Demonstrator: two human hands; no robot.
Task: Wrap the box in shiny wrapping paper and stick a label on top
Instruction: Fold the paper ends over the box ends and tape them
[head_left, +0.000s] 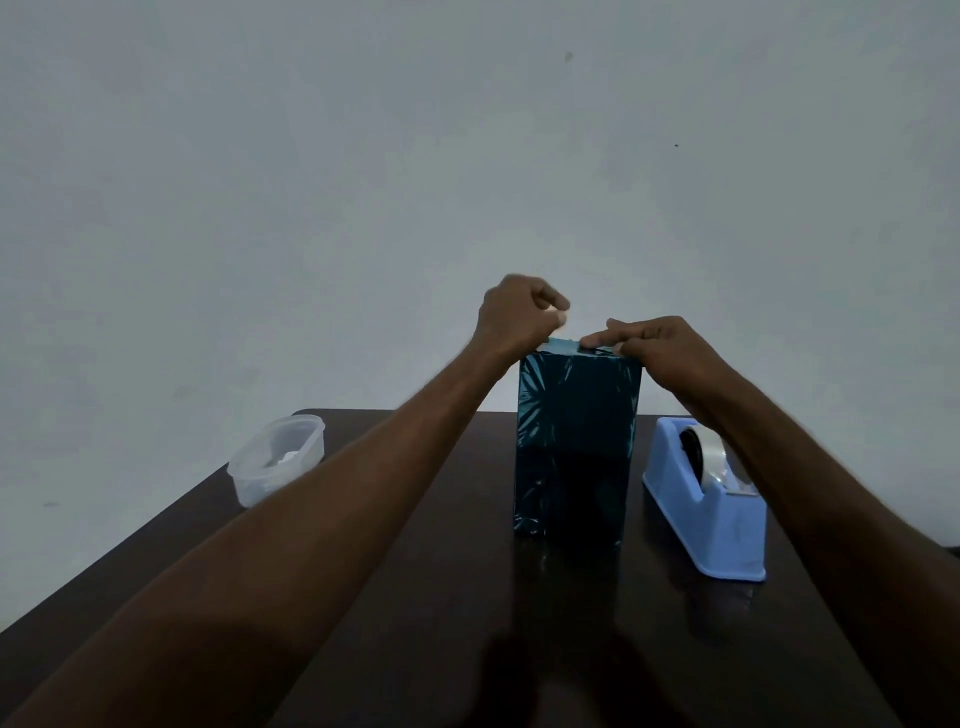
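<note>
Far to the left of the wrapped box, near the table's (426, 597) left edge, sits a clear plastic tub (278, 460) with something pale and crumpled inside — too blurred to name. It stands well apart from the box, and the left forearm crosses the table between them.

The left hand (519, 319) is raised over the box's top left corner. Its fingers are curled in, thumb and forefinger pinched together just above the top edge; whether they nip a small light scrap or only each other cannot be told from this view. The heel of the hand comes down close to the corner of the box.

The box (574, 447) itself stands upright on its end in the middle of the dark wooden table, covered in shiny dark teal wrapping paper that catches streaks of light on the near face. Its top sits level with both hands — the hands meet over it, one at each upper corner.

The right hand (654, 345) lies on the box's top right corner, fingers stretched out fairly straight toward the left and pressing flat on the folded paper of the top edge, fingertips reaching about midway across.

Just to the right of the box, under the right forearm, stands a light blue tape dispenser (711, 512) holding a roll of clear tape (706, 457), near the box but not touching it.
</note>
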